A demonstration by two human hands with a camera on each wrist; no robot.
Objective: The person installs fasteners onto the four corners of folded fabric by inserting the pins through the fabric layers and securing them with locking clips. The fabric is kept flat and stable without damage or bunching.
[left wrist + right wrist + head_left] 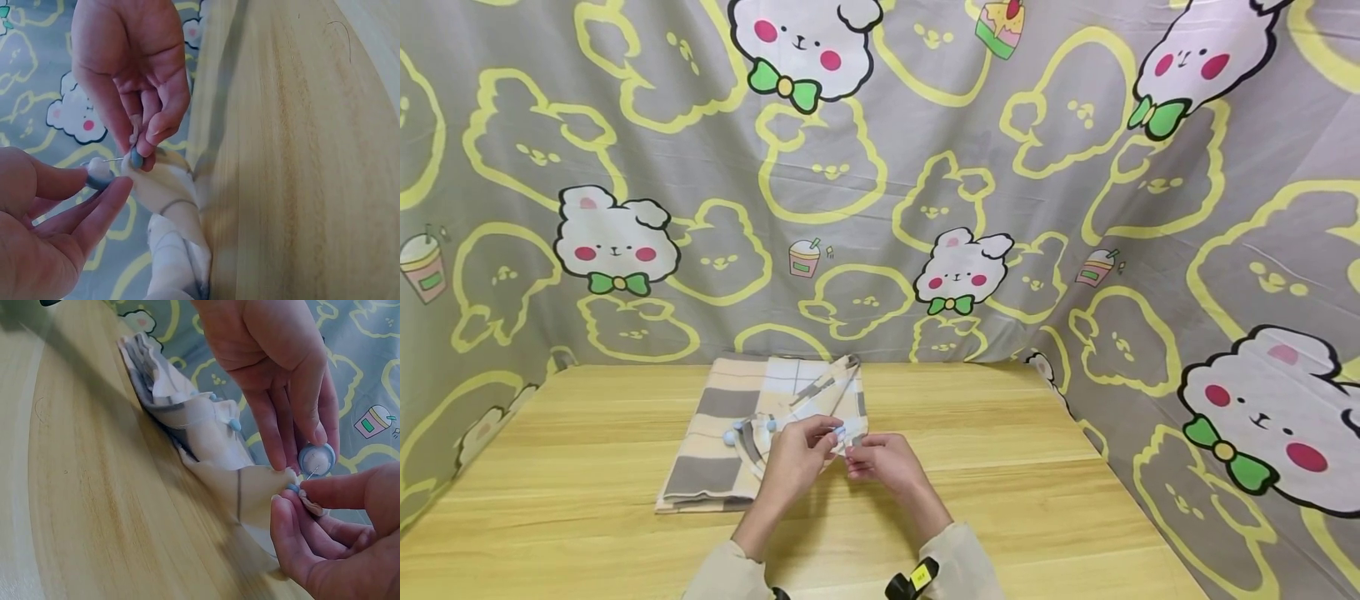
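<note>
Just above the counter (1000, 467) at six o'clock of the folded plaid cloth (730, 433), the left hand (793, 462) pinches a blue-rimmed button (316, 459) while the right hand (880, 465) pinches the small garment (206, 425) edge, steadying both for threading.

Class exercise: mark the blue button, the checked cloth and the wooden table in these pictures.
blue button (316, 459), right wrist view, on its round face.
checked cloth (718, 433), head view, on its flat folded part.
wooden table (1015, 467), head view, on bare top.

Light wooden table (550, 500), grey cartoon-bear cloth backdrop (880, 208) (yellow outlines), even light
</note>
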